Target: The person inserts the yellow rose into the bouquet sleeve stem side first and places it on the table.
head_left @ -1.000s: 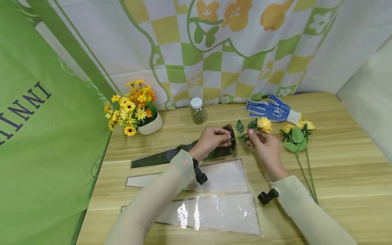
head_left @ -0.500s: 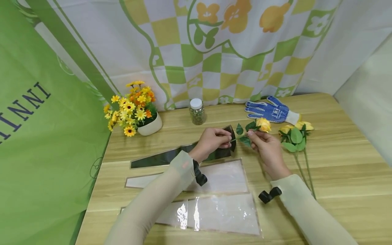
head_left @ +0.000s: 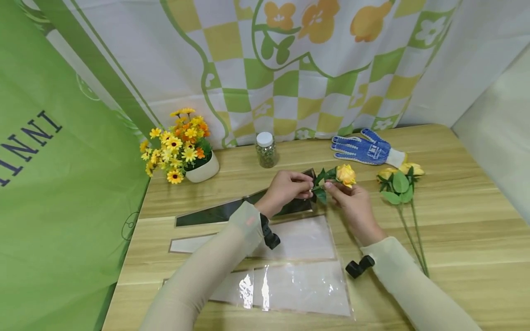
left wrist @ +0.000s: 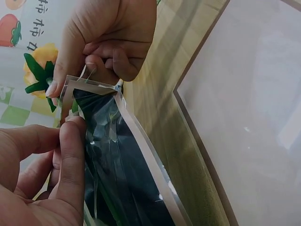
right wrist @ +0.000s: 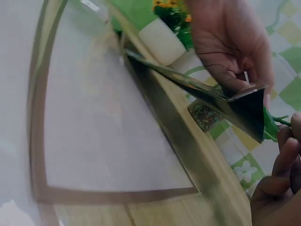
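A yellow artificial rose (head_left: 345,175) with green leaves is pinched just under its head by my right hand (head_left: 357,209). My left hand (head_left: 285,192) pinches the open wide end of a black, clear-edged flower sleeve (head_left: 219,212), lifted off the table there. In the left wrist view the sleeve's mouth (left wrist: 94,88) gapes between both hands, and a green line of stem shows faintly inside. The rose's leaves (right wrist: 270,126) sit at that mouth in the right wrist view. Fingers partly cover the stem.
Two white flat sleeves (head_left: 306,239) lie nearer the person. More yellow roses (head_left: 400,184) lie at right, below a blue glove (head_left: 366,149). A lidded jar (head_left: 266,151) and a potted flower plant (head_left: 203,168) stand at the back.
My right hand has moved left with the rose, bringing its leaves up to the black sleeve's mouth. The left hand has stayed almost in place, gripping the sleeve.
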`<state>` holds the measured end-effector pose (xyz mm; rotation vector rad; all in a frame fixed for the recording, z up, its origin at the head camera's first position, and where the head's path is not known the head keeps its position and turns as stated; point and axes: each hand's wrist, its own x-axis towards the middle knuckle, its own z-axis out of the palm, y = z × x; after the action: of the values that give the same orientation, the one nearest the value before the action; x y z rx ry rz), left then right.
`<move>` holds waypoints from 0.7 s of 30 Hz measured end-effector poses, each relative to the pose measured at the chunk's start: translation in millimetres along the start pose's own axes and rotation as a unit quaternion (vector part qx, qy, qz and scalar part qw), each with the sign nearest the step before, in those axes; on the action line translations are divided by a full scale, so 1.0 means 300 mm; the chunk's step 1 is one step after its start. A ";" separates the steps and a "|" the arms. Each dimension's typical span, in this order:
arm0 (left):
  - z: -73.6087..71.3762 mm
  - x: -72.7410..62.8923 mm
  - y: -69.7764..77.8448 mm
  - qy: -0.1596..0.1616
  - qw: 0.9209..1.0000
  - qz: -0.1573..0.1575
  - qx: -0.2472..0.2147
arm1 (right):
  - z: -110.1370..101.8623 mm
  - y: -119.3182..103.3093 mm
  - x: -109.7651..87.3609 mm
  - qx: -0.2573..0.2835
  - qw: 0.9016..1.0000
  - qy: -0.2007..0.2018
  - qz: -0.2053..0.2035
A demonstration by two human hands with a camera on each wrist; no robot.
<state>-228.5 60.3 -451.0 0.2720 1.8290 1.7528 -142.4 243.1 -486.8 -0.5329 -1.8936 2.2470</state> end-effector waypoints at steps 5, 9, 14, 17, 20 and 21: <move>-0.002 0.000 0.002 -0.003 1.000 0.006 -0.007 | -0.028 -0.002 -0.007 0.126 0.989 -0.072 0.015; -0.007 -0.002 0.004 -0.001 1.000 0.003 -0.013 | -0.046 -0.008 -0.016 0.180 0.976 -0.124 -0.010; -0.014 -0.006 0.004 -0.007 1.000 0.000 -0.020 | -0.055 -0.014 -0.017 0.202 0.971 -0.113 -0.060; -0.015 -0.009 0.001 -0.014 1.000 -0.006 -0.024 | -0.054 -0.021 -0.015 0.218 0.969 -0.076 -0.089; -0.013 -0.012 0.000 -0.018 0.999 -0.012 -0.028 | -0.049 -0.031 -0.010 0.224 0.968 -0.056 -0.100; -0.012 -0.012 -0.001 -0.017 0.999 -0.014 -0.029 | -0.048 -0.034 -0.009 0.224 0.968 -0.054 -0.099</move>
<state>-227.3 55.3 -450.2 0.2505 1.7471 1.7688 -135.9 257.4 -478.4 -0.1470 -1.3343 2.4917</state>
